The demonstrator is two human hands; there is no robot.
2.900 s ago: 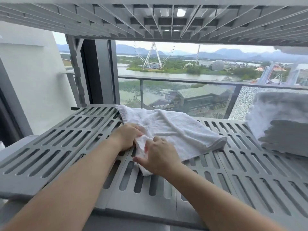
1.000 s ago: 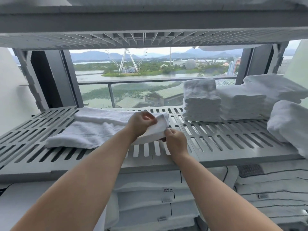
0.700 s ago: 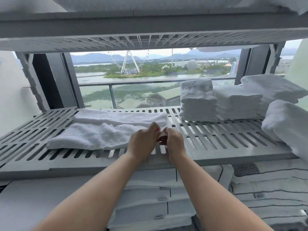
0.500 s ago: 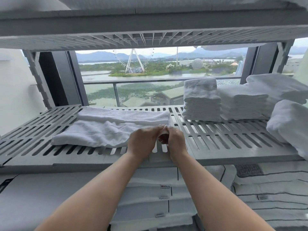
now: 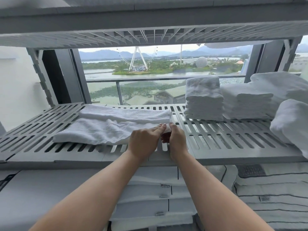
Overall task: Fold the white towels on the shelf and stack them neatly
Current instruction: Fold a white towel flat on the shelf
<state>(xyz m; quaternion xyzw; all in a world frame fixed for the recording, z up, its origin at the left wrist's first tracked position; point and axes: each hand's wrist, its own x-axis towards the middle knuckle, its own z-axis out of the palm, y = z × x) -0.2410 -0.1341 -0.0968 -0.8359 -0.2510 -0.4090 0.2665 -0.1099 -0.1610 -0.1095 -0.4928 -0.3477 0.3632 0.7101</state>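
Two bare forearms reach up from the bottom of the view and meet at the front of the grey slatted shelf. The left hand lies palm down on the near right corner of the towel, its fingers almost straight and pressed flat on the cloth; its thumb is hidden. The right hand stands on edge and touches the left one. Its fingers are curled in, pinching a small tuft of that same corner. The single white towel under the hands lies lengthwise across the left half of the shelf, folded into a long band with a second layer showing along its far side. To the right of it on the same shelf stand a narrow stack and a wider stack of folded white towels, side by side and touching. A looser heap sits behind them and a soft bundle lies at the right edge. That makes two neat stacks, though the towels in each are too blurred to count. Below the shelf lies folded white linen with dark edging, and one small tag on it reads "Hilton Garden Inn". The other tags there are too small to read. A second slatted shelf runs overhead, and one Ferris wheel shows through the window.
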